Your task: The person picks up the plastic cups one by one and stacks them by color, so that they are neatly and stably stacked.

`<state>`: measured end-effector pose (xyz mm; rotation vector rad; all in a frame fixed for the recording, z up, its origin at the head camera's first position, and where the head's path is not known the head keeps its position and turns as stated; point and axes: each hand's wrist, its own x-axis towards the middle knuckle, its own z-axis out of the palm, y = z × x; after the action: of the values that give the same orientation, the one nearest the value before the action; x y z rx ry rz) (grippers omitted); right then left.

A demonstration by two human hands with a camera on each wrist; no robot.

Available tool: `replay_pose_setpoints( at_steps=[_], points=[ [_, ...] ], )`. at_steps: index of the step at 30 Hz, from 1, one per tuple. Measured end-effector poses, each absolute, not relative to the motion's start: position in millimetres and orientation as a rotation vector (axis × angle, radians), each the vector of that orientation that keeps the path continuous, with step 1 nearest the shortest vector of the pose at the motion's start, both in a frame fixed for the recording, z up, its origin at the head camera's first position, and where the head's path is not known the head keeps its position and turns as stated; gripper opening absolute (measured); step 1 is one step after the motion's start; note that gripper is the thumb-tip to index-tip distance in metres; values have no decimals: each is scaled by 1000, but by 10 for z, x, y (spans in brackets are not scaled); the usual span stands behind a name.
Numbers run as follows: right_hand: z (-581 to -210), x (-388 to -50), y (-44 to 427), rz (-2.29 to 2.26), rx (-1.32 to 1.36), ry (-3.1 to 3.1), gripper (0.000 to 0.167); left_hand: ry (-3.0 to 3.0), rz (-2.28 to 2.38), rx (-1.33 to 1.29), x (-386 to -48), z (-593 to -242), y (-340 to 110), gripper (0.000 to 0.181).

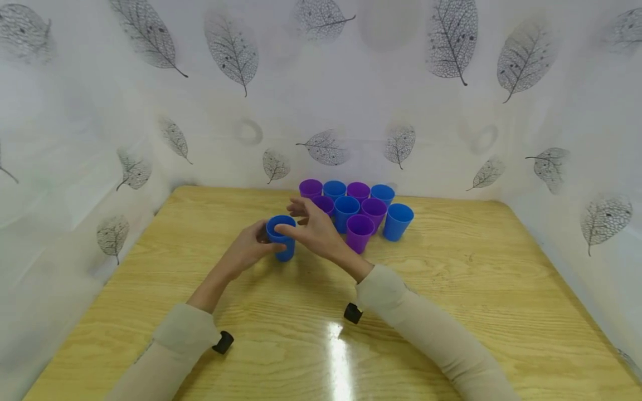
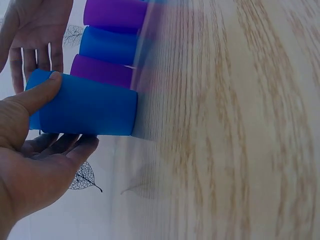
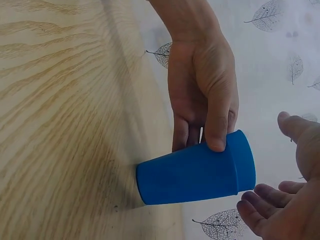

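A blue cup [image 1: 285,248] stands upright on the table, left of the other cups. A second rim band near its top, plain in the right wrist view, suggests two nested blue cups [image 3: 192,175]. My left hand [image 1: 247,249] grips them from the left, thumb on the near side and fingers round the far side, also seen in the left wrist view [image 2: 40,165]. My right hand [image 1: 318,229] hovers beside the rim, thumb and fingers spread, holding nothing. In the right wrist view the right hand's fingers [image 3: 265,202] are apart from or barely at the rim; I cannot tell which.
Several purple and blue cups stand upright in close rows at the back of the table, the nearest being a purple cup [image 1: 360,236] and a blue cup [image 1: 398,223]. The wooden table [image 1: 451,289] meets a leaf-patterned cloth [image 1: 351,111] at the back and sides.
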<state>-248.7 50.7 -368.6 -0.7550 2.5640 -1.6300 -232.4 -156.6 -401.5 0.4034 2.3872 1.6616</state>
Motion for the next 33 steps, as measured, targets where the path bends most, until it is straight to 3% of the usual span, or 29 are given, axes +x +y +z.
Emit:
replay_pose_setpoints(
  at_steps=[19,33],
  points=[
    [-3748,-2450,625,-1663,-782,2556,61,2402,1668,414,-2386,-4060,-1499,73],
    [-3844,-2243,1020,-1630,-775,2548,53,2498,1586,387,-2391,-4051,-1481,70]
  ],
)
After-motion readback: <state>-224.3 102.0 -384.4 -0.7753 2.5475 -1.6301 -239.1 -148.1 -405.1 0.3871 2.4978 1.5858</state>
